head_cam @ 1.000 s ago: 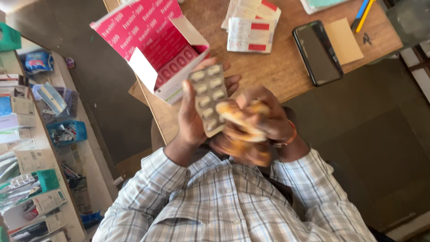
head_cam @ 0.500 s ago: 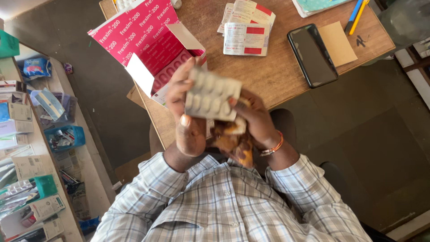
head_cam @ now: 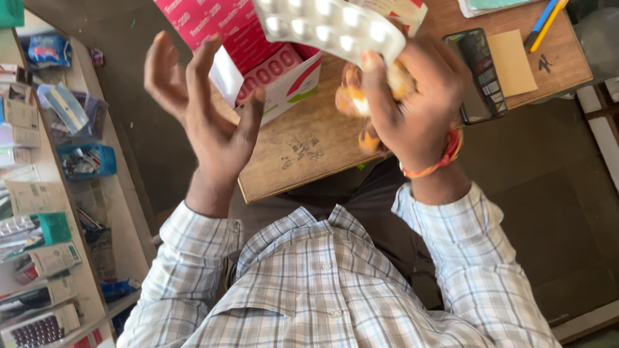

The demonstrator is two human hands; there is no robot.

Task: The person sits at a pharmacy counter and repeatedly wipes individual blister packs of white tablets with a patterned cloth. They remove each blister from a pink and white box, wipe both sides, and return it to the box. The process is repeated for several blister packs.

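Over wooden desk (head_cam: 309, 154): blister strips (head_cam: 335, 26) in right hand (head_cam: 412, 109) grip, left hand (head_cam: 206, 109) empty.

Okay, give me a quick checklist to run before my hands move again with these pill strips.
1. Silver blister strip gripped in right hand: ok.
2. Orange strips secure under the same fingers: cannot tell, they are bunched and partly hidden.
3. Left hand free: ok, open and holding nothing.
4. Pink carton open on the desk: ok.
5. Phone away from the hands: ok, it lies apart.
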